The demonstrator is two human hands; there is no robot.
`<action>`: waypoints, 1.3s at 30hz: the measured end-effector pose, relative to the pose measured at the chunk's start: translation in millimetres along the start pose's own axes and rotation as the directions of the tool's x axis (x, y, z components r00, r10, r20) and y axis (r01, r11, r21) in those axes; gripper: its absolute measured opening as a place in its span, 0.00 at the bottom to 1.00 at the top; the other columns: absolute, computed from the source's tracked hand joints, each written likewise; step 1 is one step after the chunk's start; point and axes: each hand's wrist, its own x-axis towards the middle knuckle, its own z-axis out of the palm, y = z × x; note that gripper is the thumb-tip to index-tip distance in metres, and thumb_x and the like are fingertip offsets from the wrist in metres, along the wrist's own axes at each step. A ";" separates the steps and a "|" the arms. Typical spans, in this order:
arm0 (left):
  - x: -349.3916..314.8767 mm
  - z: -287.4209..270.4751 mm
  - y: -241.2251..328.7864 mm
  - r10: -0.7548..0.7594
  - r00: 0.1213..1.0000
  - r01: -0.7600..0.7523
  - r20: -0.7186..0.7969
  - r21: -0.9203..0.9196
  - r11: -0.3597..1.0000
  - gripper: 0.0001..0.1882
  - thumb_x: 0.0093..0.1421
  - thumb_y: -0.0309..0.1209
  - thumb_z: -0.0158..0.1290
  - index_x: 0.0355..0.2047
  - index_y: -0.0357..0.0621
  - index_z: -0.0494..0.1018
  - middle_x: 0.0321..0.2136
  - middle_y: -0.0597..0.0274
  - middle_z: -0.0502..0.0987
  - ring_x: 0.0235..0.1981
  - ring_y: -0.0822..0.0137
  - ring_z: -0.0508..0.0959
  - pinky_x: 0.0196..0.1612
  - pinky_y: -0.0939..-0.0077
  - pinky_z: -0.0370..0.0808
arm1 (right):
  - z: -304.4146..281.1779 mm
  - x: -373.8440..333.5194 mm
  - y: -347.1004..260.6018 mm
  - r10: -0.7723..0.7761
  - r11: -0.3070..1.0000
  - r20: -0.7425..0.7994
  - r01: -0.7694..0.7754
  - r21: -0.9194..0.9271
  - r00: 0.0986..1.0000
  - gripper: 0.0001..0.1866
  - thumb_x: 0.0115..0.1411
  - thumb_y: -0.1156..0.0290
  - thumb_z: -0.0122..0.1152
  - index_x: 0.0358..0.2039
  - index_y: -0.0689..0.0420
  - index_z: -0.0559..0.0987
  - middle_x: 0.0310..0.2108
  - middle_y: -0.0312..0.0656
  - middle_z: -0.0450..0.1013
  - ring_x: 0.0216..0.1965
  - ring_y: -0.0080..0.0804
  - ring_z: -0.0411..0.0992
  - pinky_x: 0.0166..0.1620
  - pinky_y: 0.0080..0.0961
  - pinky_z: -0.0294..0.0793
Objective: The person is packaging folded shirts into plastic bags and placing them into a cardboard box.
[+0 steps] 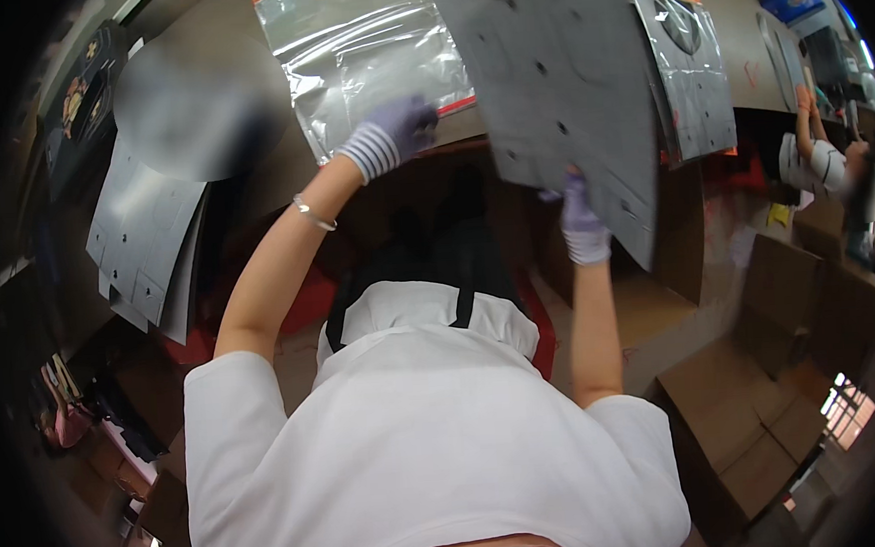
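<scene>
My right hand, in a purple glove with a pale cuff, grips the lower edge of a large flat grey panel. Small dark holes or studs dot the panel, which is tilted and reaches past the top of the view. My left hand, gloved alike with a striped cuff, is over the lower part of a clear plastic bag with red-orange edging. Its fingers look curled but are blurred, and whether they touch the bag cannot be made out.
Similar grey panels overhang the table edge at left, below a blurred round grey shape. Another bagged grey panel lies right. Open cardboard boxes stand at lower right. Another person's arms show at far right.
</scene>
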 end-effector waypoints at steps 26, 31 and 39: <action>29.9 -41.3 -74.2 -0.430 0.637 0.240 -0.640 -0.366 0.899 0.10 0.50 0.31 0.53 0.30 0.38 0.71 0.22 0.56 0.76 0.24 0.67 0.75 0.32 0.76 0.72 | -83.4 -107.1 -11.5 0.258 0.866 -0.171 -0.306 -0.397 0.951 0.13 0.58 0.69 0.52 0.41 0.64 0.71 0.37 0.43 0.71 0.28 0.28 0.72 0.25 0.21 0.74; 15.1 -4.4 -63.5 -0.406 0.693 0.263 -0.595 -0.316 0.912 0.09 0.48 0.31 0.53 0.29 0.40 0.72 0.24 0.55 0.75 0.26 0.61 0.75 0.34 0.73 0.71 | -173.2 -93.5 -44.1 0.473 0.872 -0.188 -0.426 0.242 0.861 0.20 0.48 0.69 0.60 0.42 0.63 0.71 0.38 0.40 0.70 0.37 0.27 0.70 0.43 0.27 0.69; -10.1 15.3 -65.5 -0.314 0.784 0.127 -0.535 -0.356 0.926 0.05 0.50 0.27 0.54 0.28 0.40 0.74 0.26 0.55 0.75 0.30 0.59 0.75 0.36 0.71 0.71 | -81.5 -84.5 -4.4 0.636 0.729 0.169 -0.658 0.190 0.753 0.20 0.46 0.67 0.61 0.39 0.63 0.72 0.35 0.38 0.71 0.36 0.25 0.68 0.42 0.21 0.67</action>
